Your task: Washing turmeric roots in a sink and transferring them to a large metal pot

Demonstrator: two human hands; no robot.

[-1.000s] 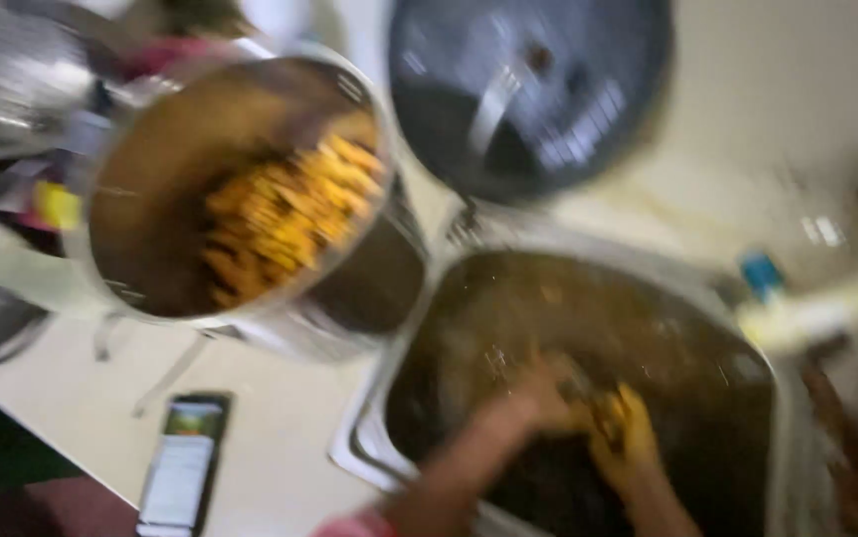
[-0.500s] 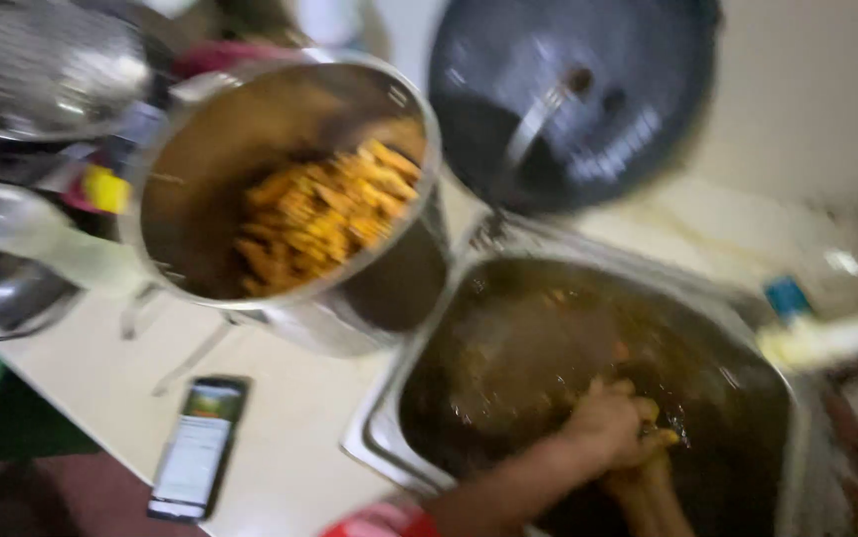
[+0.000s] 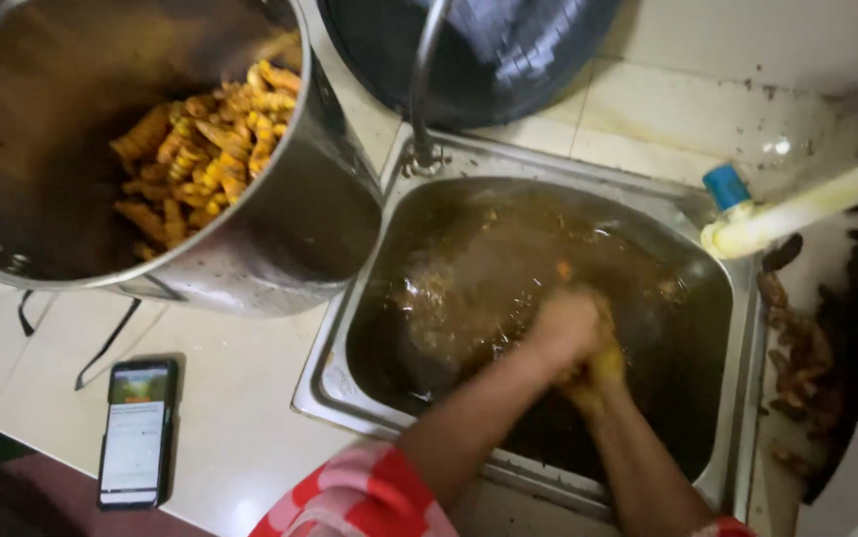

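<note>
Scrubbing low in the steel sink (image 3: 344,383), your left hand (image 3: 560,326) and right hand (image 3: 600,366) press together around something yellow, blurred; you cannot tell how tight the fingers close. Murky brown water (image 3: 488,268) fills the basin, open room left of your hands. Big pot (image 3: 280,229) of yellow root pieces (image 3: 205,149) overhangs the sink's left rim. Faucet (image 3: 424,89) stands at the back edge. Phone (image 3: 135,433) lies near the counter's front edge.

sink (image 3: 349,348): open above brown water | left: big pot (image 3: 280,239) crowds rim | back: tap (image 3: 424,89)
</note>
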